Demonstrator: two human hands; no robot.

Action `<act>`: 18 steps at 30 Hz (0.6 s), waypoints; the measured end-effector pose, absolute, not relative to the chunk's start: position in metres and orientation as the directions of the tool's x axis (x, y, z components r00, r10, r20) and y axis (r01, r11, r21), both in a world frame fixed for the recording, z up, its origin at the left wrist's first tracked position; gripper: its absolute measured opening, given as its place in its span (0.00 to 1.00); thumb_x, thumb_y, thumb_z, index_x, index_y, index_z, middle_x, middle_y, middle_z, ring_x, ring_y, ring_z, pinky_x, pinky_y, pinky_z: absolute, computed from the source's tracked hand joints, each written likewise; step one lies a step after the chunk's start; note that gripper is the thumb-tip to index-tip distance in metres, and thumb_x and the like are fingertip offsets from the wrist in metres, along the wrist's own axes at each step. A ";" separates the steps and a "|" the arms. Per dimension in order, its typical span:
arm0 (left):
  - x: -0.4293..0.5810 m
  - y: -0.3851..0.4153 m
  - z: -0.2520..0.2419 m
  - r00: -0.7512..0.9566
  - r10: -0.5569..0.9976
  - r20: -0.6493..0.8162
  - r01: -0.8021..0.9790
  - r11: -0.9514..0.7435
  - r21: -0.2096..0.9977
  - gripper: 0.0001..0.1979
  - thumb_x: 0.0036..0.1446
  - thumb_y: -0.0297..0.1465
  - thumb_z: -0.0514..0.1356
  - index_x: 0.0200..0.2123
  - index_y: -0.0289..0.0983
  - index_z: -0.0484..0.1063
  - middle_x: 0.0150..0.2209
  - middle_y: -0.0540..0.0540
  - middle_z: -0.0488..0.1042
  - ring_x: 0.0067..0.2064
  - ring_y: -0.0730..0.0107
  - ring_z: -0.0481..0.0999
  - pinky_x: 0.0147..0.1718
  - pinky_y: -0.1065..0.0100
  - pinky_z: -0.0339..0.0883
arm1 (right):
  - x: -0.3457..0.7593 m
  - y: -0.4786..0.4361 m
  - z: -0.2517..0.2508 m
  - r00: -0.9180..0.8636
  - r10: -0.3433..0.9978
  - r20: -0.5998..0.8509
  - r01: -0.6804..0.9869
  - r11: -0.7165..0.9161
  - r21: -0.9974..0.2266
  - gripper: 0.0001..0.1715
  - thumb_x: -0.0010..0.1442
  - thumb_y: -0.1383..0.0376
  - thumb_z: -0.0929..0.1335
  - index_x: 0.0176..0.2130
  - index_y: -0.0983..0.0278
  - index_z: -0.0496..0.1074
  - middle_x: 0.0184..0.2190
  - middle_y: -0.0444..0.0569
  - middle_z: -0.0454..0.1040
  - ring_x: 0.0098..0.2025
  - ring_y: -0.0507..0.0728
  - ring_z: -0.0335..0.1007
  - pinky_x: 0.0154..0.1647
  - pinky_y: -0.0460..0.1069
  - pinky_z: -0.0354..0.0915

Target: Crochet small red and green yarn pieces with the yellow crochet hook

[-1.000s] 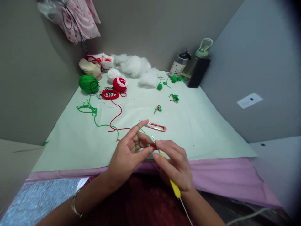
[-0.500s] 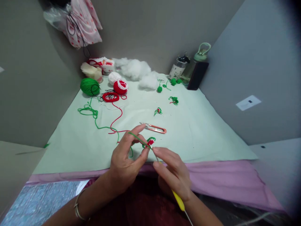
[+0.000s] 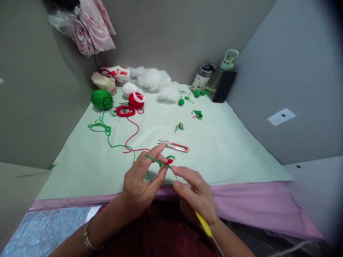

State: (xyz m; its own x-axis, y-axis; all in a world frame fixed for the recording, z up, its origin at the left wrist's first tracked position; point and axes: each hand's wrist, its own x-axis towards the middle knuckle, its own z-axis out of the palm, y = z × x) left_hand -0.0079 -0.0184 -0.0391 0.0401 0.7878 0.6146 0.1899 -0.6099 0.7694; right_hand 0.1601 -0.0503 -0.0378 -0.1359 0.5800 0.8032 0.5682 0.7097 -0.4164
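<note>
Between the thumb and fingers of my left hand is pinched a small crochet piece, red in the middle with a white and green border. Green yarn runs from the piece over my raised left index finger. My right hand grips a crochet hook with a yellow handle, its metal tip at the edge of the piece. The very tip is too small to make out. Orange-handled thread snips lie on the table just beyond my left fingertips.
Green yarn and red-and-white yarn balls sit at the back left, strands trailing forward. White stuffing lies along the back wall. Small crocheted pieces rest right of centre. A bottle and dark phone stand back right.
The hook's tip has dropped slightly at the edge of the crochet piece, and its metal shows less above my right fingers. Both hands keep their hold; the view has shifted a little.
</note>
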 end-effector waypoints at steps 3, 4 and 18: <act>-0.008 -0.020 -0.037 0.048 0.812 0.581 0.175 -0.580 0.796 0.35 0.64 0.18 0.65 0.69 0.49 0.68 0.44 0.49 0.82 0.44 0.67 0.82 0.54 0.62 0.76 | 0.161 -0.049 -0.030 -0.157 0.595 0.788 0.590 0.696 -0.409 0.23 0.73 0.68 0.67 0.63 0.52 0.71 0.46 0.52 0.86 0.44 0.57 0.86 0.40 0.51 0.84; -0.008 -0.021 -0.036 0.044 0.825 0.564 0.163 -0.563 0.810 0.34 0.64 0.18 0.65 0.68 0.48 0.70 0.43 0.49 0.83 0.44 0.67 0.83 0.54 0.63 0.76 | 0.161 -0.048 -0.028 -0.156 0.596 0.788 0.595 0.693 -0.406 0.23 0.73 0.68 0.67 0.63 0.51 0.71 0.46 0.51 0.86 0.43 0.57 0.86 0.39 0.51 0.85; -0.010 -0.017 -0.008 0.252 0.963 -0.097 -0.353 0.185 0.917 0.28 0.57 0.28 0.74 0.61 0.44 0.79 0.34 0.53 0.76 0.35 0.76 0.74 0.37 0.76 0.70 | 0.175 -0.040 -0.033 -0.368 0.344 0.864 0.671 0.742 -0.010 0.12 0.65 0.74 0.73 0.44 0.57 0.80 0.45 0.50 0.85 0.42 0.57 0.83 0.40 0.51 0.85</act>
State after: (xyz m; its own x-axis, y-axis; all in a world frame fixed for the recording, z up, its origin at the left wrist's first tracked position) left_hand -0.0100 -0.0165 -0.0078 0.2523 0.9628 -0.0967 -0.3535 0.1847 0.9170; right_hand 0.1750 -0.0398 -0.0333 -0.3680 0.3443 0.8637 0.6708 0.7416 -0.0098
